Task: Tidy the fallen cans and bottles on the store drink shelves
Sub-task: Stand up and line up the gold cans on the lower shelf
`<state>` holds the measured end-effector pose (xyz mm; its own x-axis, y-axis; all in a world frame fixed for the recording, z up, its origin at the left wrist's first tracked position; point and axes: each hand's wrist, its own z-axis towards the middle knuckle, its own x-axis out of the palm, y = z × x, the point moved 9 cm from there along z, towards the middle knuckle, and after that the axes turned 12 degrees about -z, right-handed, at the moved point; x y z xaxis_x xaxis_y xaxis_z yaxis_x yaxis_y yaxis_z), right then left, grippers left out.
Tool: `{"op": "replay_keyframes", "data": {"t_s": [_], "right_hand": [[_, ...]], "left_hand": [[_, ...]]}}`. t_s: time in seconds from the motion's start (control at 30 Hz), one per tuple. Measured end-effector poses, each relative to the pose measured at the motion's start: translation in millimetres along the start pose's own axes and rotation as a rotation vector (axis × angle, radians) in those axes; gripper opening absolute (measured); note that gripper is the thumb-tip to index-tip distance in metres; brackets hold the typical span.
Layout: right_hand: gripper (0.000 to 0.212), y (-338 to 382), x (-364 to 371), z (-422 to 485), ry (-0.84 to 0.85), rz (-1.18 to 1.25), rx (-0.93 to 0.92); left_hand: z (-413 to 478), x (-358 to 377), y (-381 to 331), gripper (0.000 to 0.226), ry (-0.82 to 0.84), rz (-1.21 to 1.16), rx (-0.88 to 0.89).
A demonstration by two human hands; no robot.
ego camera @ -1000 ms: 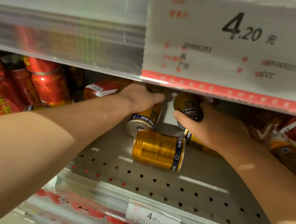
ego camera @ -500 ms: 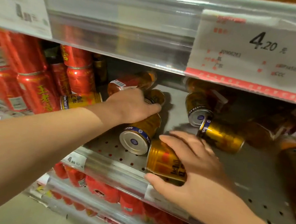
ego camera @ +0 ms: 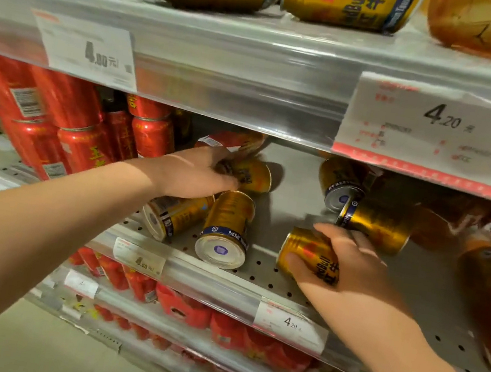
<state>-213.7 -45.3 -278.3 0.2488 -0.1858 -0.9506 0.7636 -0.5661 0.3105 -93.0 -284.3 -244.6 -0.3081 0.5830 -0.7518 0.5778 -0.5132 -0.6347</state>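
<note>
Mid-frame, bare shelf (ego camera: pixel 285 211) separates the hands: right hand (ego camera: pixel 356 267) grips a gold can (ego camera: pixel 304 250) near the front edge; left hand (ego camera: pixel 195 171) clutches a blurred can (ego camera: pixel 255 174) above toppled cans (ego camera: pixel 224 230).

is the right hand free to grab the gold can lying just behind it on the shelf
Probably not yet. The right hand is full, gripping another gold can. The lying can sits just beyond it with nothing between, so the way looks free once the hand lets go.

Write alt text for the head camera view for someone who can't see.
A person's right hand grips a gold Red Bull can near the front of a perforated shelf, while the left hand holds another gold can farther back. More gold cans lie toppled around them; red cans stand at left.
</note>
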Motion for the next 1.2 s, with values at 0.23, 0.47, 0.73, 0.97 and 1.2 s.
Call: {"op": "replay_keyframes", "data": {"t_s": [0.23, 0.47, 0.73, 0.97, 1.2], "right_hand": [[0.072, 30.8, 10.4, 1.2, -0.004, 0.006, -0.124], [0.066, 32.4, 18.8, 6.1, 0.051, 0.148, -0.077], [0.063, 28.2, 25.0, 5.8, 0.047, 0.223, 0.000], [0.066, 31.5, 24.9, 3.9, -0.007, 0.216, -0.035], [0.061, 40.4, 18.6, -10.3, -0.043, 0.148, -0.224]], "left_hand": [[1.7, -0.3, 0.5, 0.062, 0.015, 0.052, 0.016], [12.6, 7.7, -10.7, 0.068, 0.015, -0.016, 0.084], [19.2, 2.6, -15.8, 0.065, -0.025, 0.192, 0.109], [11.5, -1.6, -13.3, 0.070, -0.099, 0.304, 0.142], [-6.1, -2.7, -24.3, 0.052, -0.153, 0.145, 0.270]]}}
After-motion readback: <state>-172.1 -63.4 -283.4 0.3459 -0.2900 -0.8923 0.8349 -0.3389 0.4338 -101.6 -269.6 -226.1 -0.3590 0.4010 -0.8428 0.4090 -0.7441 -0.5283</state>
